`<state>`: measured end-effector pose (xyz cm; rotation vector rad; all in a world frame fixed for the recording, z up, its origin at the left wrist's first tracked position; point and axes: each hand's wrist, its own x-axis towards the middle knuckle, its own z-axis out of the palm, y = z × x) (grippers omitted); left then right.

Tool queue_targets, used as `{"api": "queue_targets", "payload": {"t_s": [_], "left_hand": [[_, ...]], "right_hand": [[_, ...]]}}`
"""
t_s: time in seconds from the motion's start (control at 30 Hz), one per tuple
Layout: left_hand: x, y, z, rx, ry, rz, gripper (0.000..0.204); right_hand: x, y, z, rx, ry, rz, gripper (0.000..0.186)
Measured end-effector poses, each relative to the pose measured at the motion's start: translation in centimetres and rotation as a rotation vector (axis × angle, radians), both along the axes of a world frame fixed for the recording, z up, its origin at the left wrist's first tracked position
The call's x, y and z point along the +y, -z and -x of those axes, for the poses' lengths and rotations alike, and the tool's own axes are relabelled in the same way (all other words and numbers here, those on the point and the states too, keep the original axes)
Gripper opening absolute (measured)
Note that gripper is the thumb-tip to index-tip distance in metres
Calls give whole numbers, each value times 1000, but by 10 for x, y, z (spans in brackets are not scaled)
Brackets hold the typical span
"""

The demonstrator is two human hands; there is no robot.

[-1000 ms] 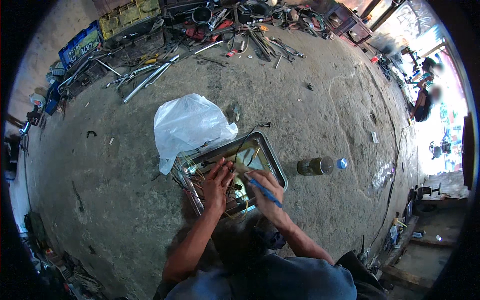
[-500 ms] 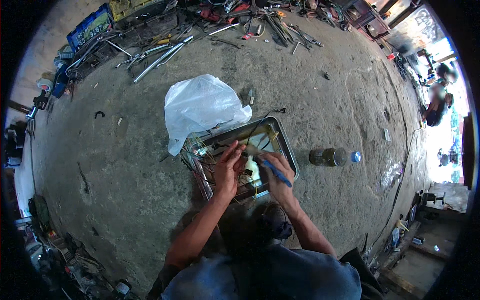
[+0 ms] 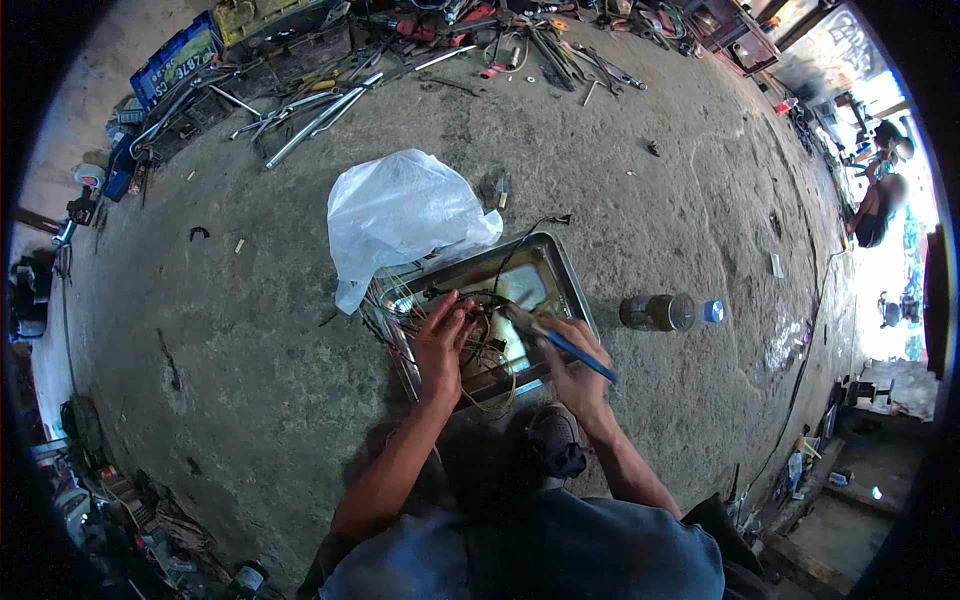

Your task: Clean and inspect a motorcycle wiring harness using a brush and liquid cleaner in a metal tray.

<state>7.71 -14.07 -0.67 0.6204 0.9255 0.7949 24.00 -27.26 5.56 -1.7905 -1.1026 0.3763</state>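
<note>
Right hand (image 3: 572, 372) grip closed on blue-handled brush (image 3: 560, 341); left hand (image 3: 442, 340) fingers pinch wires (image 3: 478, 330) in metal tray (image 3: 572, 280) on floor.

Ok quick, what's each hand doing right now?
Left hand: fingers bent down on the wires in the metal tray.
Right hand: closed around a blue-handled tool.

We see a rough, cracked concrete floor (image 3: 640, 190) under daylight. Metal rods and hand tools (image 3: 330, 100) lie scattered along its far edge beside a blue crate (image 3: 180, 62). Bright sun enters through an opening (image 3: 900, 200) on the right.
</note>
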Motion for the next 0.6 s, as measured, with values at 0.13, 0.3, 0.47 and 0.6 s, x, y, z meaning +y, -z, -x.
{"api": "queue_targets", "payload": {"t_s": [0.13, 0.3, 0.47, 0.6], "left_hand": [[-6, 11, 2, 57, 10, -149, 37], [-13, 18, 0, 103, 68, -200, 33], [-16, 8, -2, 82, 101, -217, 30], [-13, -4, -5, 56, 66, -150, 30]], "right_hand": [[-30, 10, -22, -41, 350, 2, 24], [-40, 34, -33, -70, 130, 171, 32], [-59, 31, -38, -94, 106, 183, 34], [-88, 22, -41, -81, 200, 292, 47]]}}
